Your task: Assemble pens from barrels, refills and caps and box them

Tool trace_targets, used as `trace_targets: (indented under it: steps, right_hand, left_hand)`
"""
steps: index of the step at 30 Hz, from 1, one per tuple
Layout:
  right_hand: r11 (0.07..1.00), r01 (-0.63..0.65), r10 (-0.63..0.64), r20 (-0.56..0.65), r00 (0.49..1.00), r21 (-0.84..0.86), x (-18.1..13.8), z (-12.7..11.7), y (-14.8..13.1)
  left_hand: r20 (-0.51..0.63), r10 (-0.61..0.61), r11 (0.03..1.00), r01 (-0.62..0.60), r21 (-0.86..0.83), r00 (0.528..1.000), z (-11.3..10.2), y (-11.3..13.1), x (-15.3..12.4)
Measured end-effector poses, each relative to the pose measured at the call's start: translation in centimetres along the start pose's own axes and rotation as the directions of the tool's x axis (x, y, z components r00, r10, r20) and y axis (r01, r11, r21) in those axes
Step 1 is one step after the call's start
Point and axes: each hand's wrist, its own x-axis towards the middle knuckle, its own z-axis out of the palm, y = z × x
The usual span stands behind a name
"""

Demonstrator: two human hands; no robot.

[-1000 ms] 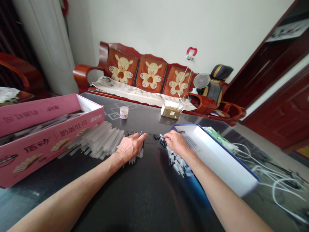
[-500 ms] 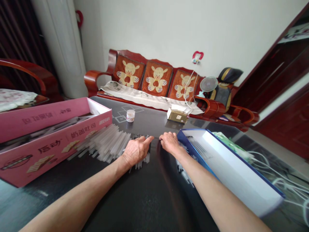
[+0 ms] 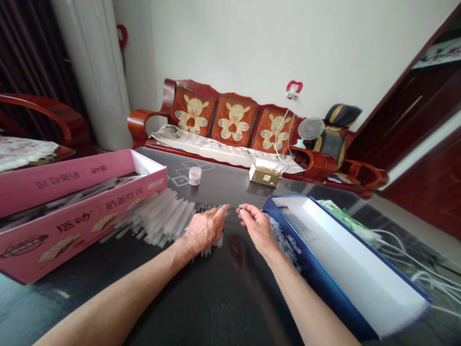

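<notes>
My left hand (image 3: 207,229) rests over a small group of thin clear sticks (image 3: 208,252), index finger pointing forward, the other fingers curled; what they grip is hidden. A little to its right, my right hand (image 3: 257,227) pinches a tiny dark piece (image 3: 241,210) between thumb and fingertips, too small to name. Left of my left hand lies a spread pile of translucent plastic tubes (image 3: 162,216). Another heap of thin clear sticks (image 3: 288,247) lies beside my right wrist, against the blue box (image 3: 313,269), partly covered by my forearm. The box holds several thin sticks (image 3: 297,221) at its far end.
A long pink box (image 3: 108,206) with translucent tubes inside stands at the left. Farther back on the dark table (image 3: 216,307) are a small white jar (image 3: 195,176) and a gold tissue box (image 3: 265,174). White cables (image 3: 421,278) and a green packet (image 3: 345,218) lie right of the blue box.
My right hand has turned, showing its thumb side, with a tiny dark piece visible at its fingertips. My left hand has stayed nearly in place. The view has shifted slightly.
</notes>
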Motion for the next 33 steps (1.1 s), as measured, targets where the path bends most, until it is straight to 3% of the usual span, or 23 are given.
trace_targets:
  steps: [2,4,8,13,25,33]
  right_hand:
    - [0.909,-0.175,0.176,0.033,0.984,0.377,-0.6,0.9,0.5]
    - [0.774,-0.269,0.258,0.103,0.961,0.573,-1.1,1.4,1.0]
    - [0.620,-0.362,0.311,0.206,0.928,0.696,-1.2,1.5,1.4]
    - [0.532,-0.401,0.313,0.267,0.911,0.746,-1.0,1.9,1.7]
    - [0.577,-0.358,0.212,0.289,0.934,0.734,-1.4,2.5,1.9]
    - [0.759,-0.240,0.192,0.145,0.971,0.605,-1.4,2.5,2.3]
  left_hand:
    - [-0.048,0.017,0.999,-0.019,-0.041,0.999,0.2,0.0,0.0]
    - [-0.088,0.036,0.996,-0.043,-0.077,0.995,0.4,0.0,0.0]
    - [-0.096,0.074,0.991,-0.084,-0.108,0.993,0.4,0.1,0.0]
    - [-0.068,0.105,0.988,-0.112,-0.107,0.992,0.5,0.5,-0.2]
    - [0.008,0.056,0.996,-0.055,-0.073,0.998,1.0,0.4,-0.2]
    - [0.060,0.025,0.998,-0.021,-0.065,0.998,-0.2,0.2,0.3]
